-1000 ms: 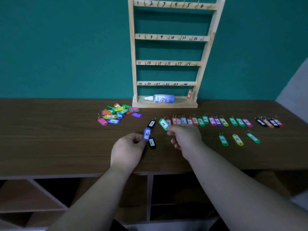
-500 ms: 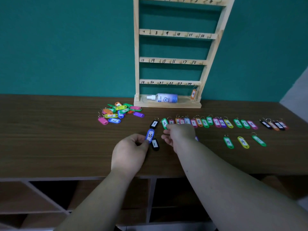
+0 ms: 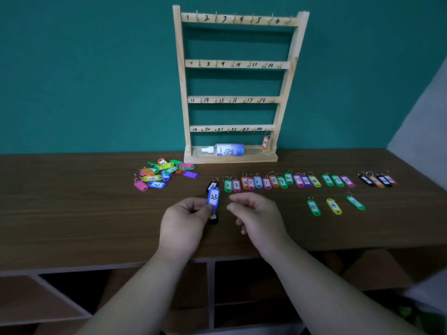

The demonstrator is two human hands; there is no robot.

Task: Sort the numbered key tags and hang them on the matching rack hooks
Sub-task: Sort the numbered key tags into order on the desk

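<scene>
Sticking up from the left hand [image 3: 183, 223], the blue tag marked 23 [image 3: 213, 197] is pinched at its bottom end between the thumb and a finger, and its number is turned to face up. Right under the pinch a black tag [image 3: 213, 220] is seen lying on the table [image 3: 72, 213], and a second black tag [image 3: 212, 185] lies just past the blue tag's top. The right hand [image 3: 258, 213] is held just beside the pinch, on its right, with fingers loosely curled and nothing in them. A long row of tags [image 3: 273, 181] is laid out past that hand, running off to the right. A mixed pile of tags [image 3: 164, 172] is heaped beyond the pinch, to its left. Far beyond the pinch the wooden rack [image 3: 235, 100] is stood, and an orange tag [image 3: 265, 142] is hung at the right end of its bottom bar.
</scene>
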